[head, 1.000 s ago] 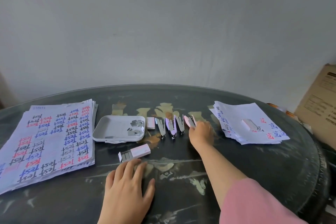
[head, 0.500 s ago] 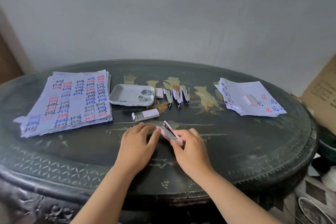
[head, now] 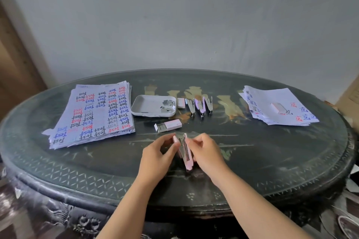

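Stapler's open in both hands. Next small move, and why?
Probably the left hand lets go and reaches to the open staple box just beyond for a strip: the pink stapler is swung open, metal channel showing, and the right hand also grips it.

A room in a home, by the look: an ornate dark oval carved worktop against a plain pale plastered wall, brown cardboard box far right

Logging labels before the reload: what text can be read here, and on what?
"Test", handwritten repeatedly in black, red and blue: left paper stack.
"Test", in red and blue: right paper stack.
Staple box, pink stapler: print too small to read.
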Tool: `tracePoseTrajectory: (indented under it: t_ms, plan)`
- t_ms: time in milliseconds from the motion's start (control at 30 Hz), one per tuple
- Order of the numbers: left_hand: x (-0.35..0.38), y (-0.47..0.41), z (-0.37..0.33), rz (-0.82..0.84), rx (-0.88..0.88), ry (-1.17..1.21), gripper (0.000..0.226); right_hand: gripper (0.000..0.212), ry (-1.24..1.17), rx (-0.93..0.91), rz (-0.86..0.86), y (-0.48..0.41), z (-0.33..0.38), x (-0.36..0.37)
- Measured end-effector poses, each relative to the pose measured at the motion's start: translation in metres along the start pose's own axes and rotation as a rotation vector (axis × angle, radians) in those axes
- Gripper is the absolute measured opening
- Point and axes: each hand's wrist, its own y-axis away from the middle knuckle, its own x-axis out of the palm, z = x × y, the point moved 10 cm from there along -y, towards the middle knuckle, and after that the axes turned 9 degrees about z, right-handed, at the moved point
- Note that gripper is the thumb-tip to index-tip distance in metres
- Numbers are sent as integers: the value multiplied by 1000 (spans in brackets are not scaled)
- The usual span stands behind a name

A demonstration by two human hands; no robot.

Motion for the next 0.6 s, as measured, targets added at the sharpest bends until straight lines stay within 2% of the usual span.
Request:
tracePoseTrajectory:
  t_ms: [100,167,433,533,600]
  plan:
    - [0,-1,-6,52,38,144,30,26,-71,-14,79,-7,12,6]
    - [-3,-2,-10,57,56,249,29,28,24,-128,78,-6,29,7]
    - [-6,0,-24,20,135,325,21,16,243,-530,-122,30,64,1]
    - [-4,3,-30,-7,176,261,22,12,281,-595,-158,31,62,4]
    - [-9,4,-20,-59,151,321,20,11,245,-553,-210,28,50,-5]
